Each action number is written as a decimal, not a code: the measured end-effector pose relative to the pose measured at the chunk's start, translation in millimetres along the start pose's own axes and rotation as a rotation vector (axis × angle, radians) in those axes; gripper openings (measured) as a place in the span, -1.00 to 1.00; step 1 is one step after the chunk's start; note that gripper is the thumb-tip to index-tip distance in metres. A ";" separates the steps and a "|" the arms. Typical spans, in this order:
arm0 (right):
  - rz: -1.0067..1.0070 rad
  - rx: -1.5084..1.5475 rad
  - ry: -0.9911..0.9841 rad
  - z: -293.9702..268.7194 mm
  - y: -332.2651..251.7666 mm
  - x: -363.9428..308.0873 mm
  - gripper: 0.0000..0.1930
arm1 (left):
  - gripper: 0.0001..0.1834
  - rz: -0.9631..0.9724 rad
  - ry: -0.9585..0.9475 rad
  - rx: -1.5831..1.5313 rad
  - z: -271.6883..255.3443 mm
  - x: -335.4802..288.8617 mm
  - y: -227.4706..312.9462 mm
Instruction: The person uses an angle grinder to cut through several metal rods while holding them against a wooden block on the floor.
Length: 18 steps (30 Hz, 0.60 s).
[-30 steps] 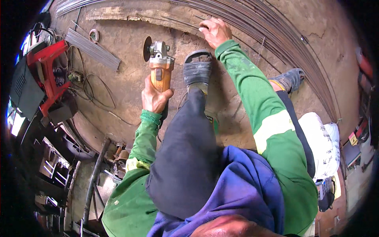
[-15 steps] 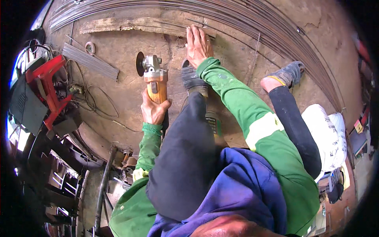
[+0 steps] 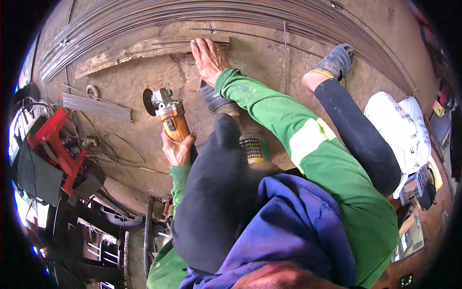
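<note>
My left hand (image 3: 178, 148) is wrapped around the body of an orange angle grinder (image 3: 176, 126). The grinder's dark disc (image 3: 149, 102) points up and to the left, clear of the plank. At the right end of a rough wooden plank (image 3: 130, 52), my right hand (image 3: 210, 60) lies with its fingers stretched out flat. A thin metal rod (image 3: 173, 42) lies along that plank and runs beside my fingertips. Whether the fingers press on the rod, I cannot tell. Below my right hand, my sandalled foot (image 3: 220, 100) rests on the ground.
Long metal rods (image 3: 192, 12) stretch across the far side. Short cut rods (image 3: 96, 106) lie at the left near a small ring-shaped disc (image 3: 92, 91). Cables (image 3: 115, 151) trail beside a red metal frame (image 3: 55, 139). A paint can (image 3: 254, 147) and white sacks (image 3: 397, 130) stand nearer me.
The whole view has shifted and turned a little, so things sit further left. The grinder leans slightly more to the left. My right hand stays at the plank's end.
</note>
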State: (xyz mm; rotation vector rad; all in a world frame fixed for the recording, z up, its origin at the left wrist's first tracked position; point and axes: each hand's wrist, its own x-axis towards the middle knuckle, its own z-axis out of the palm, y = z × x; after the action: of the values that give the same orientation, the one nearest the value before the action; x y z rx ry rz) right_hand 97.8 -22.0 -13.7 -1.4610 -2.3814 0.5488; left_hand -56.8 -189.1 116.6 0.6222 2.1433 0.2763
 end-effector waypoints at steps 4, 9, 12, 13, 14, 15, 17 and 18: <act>0.006 0.042 0.014 4.5 7.1 6.3 -0.48 | -0.19 0.012 -0.008 -0.050 3.3 -3.0 -0.6; 0.061 0.030 0.131 -2.4 8.3 7.6 -0.56 | -0.20 -0.014 -0.014 -0.052 6.3 -3.4 -5.8; 0.223 0.127 0.249 -10.1 7.0 0.8 -0.61 | -0.21 -0.013 -0.006 -0.037 4.1 -6.8 -2.0; 0.284 0.154 0.303 -11.2 12.6 -1.9 -0.60 | -0.22 -0.005 -0.004 -0.056 4.7 -7.1 -2.9; 0.344 0.182 0.356 -14.1 21.3 -6.4 -0.60 | -0.22 0.003 -0.001 -0.076 5.9 -6.8 -4.5; 0.404 0.213 0.408 -16.9 28.7 -9.3 -0.59 | -0.23 0.010 0.004 -0.095 6.0 -6.2 -6.3; 0.517 0.299 0.522 -8.8 54.6 -21.9 -0.61 | -0.23 0.009 0.010 -0.072 7.7 -6.9 -2.8; 0.668 0.483 0.490 -6.5 59.9 -25.7 -0.67 | -0.24 0.009 0.019 -0.062 7.1 -8.1 -1.3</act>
State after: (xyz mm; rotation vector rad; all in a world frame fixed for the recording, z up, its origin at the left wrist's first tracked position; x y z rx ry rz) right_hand 159.0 -19.2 -37.0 -1.8548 -1.2555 0.7371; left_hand -47.5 -194.6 117.3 0.5959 2.1416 0.3534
